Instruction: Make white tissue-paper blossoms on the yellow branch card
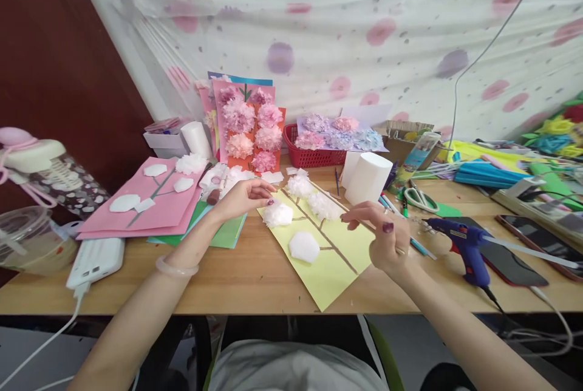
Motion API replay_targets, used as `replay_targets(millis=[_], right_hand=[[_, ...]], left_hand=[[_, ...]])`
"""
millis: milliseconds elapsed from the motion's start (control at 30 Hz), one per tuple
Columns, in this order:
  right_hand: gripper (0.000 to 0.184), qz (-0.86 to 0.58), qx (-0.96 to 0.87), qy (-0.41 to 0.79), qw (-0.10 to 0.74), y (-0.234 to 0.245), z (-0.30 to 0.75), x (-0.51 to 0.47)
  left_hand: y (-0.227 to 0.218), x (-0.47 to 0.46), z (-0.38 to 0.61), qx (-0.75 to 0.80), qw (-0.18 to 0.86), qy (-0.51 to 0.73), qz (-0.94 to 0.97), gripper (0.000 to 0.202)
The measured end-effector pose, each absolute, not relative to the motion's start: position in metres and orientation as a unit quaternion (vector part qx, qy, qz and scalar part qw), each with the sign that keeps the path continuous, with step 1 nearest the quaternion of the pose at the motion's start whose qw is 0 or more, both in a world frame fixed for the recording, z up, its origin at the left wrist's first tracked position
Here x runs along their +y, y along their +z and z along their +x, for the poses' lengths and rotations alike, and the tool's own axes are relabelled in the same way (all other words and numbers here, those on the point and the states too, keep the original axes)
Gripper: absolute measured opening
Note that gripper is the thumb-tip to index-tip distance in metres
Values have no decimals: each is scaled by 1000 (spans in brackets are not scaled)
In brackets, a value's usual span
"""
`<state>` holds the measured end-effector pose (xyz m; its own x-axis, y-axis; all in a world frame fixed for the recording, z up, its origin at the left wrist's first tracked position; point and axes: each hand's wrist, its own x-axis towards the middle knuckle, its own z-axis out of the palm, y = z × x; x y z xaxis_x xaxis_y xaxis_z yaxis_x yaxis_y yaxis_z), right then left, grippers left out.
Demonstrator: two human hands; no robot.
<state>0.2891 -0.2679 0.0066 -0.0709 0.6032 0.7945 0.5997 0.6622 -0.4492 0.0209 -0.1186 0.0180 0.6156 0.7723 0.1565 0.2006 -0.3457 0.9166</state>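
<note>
A yellow card (296, 285) lies angled on the table, with a brown branch drawn across it. Fluffy white paper flowers (322, 205) sit along its upper part, and a flat stack of white tissue paper (304, 247) lies lower down. My left hand (243, 200) hovers at the card's left edge, thumb beside a white flower (277, 214); its fingers are loosely bent and apart, with nothing visible between them. Over the right side of the card, my right hand (382, 233) is closed around a thin wooden stick (334, 200), whose far end points up and left toward the flowers.
Pink cards (150, 209) with white paper pieces lie left, near a power bank (96, 260). White rolls (368, 177) and a red basket (314, 157) stand behind. A blue glue gun (467, 245), scissors (421, 200) and phones (505, 257) are at right.
</note>
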Motion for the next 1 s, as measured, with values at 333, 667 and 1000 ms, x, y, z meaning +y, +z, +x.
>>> replay_targets(millis=[333,667,1000], right_hand=[[56,-300,-712,39,634,-20,240,-243],[56,-302,-708,60,636,-27,243,-251],[59,-382,-708,58,592,-31,236,-251]], left_hand=[[-3,-149,40,346,371,237,829,31],[-3,-150,38,355,413,224,808,39],[-1,-152,40,303,247,247,887,38]])
